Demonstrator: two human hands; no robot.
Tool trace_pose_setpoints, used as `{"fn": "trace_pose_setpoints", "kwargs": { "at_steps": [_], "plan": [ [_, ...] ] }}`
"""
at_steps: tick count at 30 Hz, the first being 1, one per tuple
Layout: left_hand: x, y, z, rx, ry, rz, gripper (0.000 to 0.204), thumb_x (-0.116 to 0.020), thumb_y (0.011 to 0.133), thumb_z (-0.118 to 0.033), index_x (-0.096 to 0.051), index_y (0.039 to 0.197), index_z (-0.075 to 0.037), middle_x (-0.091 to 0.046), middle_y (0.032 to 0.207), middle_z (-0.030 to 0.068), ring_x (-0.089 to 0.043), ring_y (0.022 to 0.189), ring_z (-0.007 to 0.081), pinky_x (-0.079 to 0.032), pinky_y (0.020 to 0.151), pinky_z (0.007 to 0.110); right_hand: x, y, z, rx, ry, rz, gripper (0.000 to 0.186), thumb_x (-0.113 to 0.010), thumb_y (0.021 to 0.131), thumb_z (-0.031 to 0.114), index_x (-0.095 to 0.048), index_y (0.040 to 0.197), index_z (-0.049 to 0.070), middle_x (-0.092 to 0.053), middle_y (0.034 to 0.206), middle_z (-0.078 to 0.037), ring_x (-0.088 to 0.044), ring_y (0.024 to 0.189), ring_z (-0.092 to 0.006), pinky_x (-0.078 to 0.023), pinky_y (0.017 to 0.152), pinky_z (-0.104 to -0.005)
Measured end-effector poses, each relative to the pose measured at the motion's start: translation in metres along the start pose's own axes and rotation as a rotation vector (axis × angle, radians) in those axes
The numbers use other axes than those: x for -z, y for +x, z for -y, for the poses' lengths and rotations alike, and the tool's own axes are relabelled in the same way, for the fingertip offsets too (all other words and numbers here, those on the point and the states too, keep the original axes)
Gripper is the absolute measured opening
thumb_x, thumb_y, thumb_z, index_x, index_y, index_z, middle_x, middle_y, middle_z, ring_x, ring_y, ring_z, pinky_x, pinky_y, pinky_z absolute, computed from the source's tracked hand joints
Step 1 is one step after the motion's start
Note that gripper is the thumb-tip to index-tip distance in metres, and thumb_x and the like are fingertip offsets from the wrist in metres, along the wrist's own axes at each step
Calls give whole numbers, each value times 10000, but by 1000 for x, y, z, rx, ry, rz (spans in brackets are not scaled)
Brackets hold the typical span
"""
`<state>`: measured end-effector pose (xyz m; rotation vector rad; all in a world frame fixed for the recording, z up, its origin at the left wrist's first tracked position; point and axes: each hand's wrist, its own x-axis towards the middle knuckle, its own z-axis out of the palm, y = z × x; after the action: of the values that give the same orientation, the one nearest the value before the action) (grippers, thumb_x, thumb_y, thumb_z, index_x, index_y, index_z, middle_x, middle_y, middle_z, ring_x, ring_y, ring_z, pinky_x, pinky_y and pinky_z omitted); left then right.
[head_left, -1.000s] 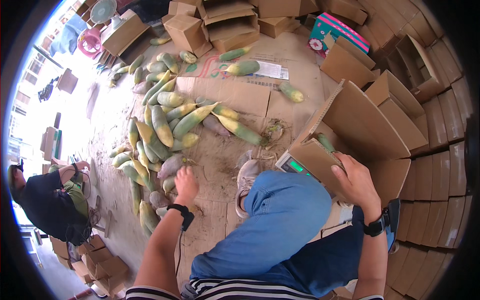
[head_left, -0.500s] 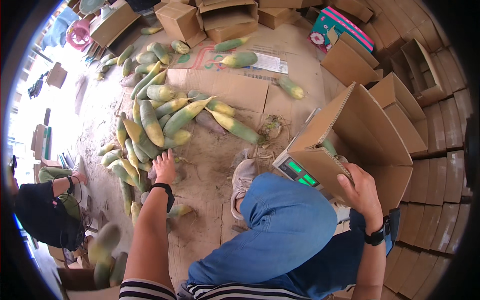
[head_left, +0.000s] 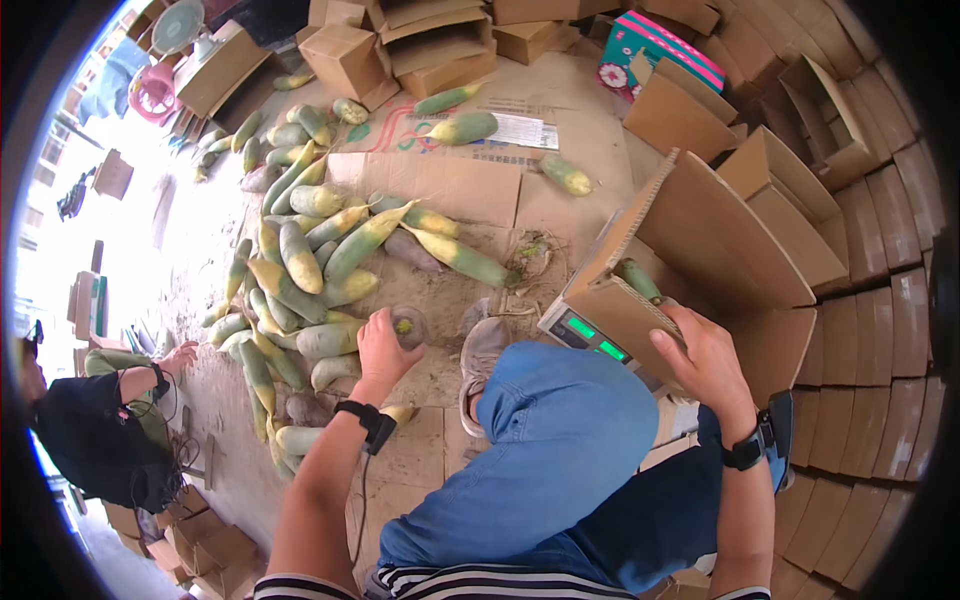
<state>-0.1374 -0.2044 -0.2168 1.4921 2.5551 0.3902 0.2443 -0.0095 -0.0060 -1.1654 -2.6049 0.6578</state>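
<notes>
Left of centre I see heaped radishes (head_left: 300, 255); near mid-frame, the left hand (head_left: 385, 352) is wrapped around a greyish radish (head_left: 408, 326); right of centre, the right hand (head_left: 705, 362) clasps the wall of a cardboard box (head_left: 725, 235) on a scale (head_left: 596, 340).

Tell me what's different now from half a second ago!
The left hand moved right, and its fingers now hold a radish. The right hand stayed at the edge of the open cardboard box.
</notes>
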Motion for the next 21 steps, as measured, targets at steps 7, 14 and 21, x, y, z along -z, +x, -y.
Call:
{"fn": "trace_pose_setpoints", "kwargs": {
  "at_steps": [7,14,21],
  "plan": [
    [70,-6,-60,134,-936,-105,761,-833,690,-149,-417,1297,43,-539,1200,131,-584,1040,214,-481,910,335,2,-3,-5,16,-32,17,378,-587,936,361,-603,1132,38,-660,922,-190,-638,858,-375,-507,744,-447],
    [170,-8,-134,11,-1503,-20,847,-810,726,-248,-359,1386,32,-523,1280,133,-540,1166,241,-432,1006,365,20,-8,2,131,144,-199,401,-591,935,332,-579,1204,36,-603,1144,-209,-589,1017,-390,-499,863,-427],
    [193,2,-217,-116,-1751,118,837,-772,770,-313,-347,1396,45,-513,1324,149,-512,1243,260,-398,1066,400,43,-13,8,76,1249,194,639,-572,960,458,-447,1386,-1,-572,1244,-125,-582,1106,-196,-481,940,-337]
  ]
}}
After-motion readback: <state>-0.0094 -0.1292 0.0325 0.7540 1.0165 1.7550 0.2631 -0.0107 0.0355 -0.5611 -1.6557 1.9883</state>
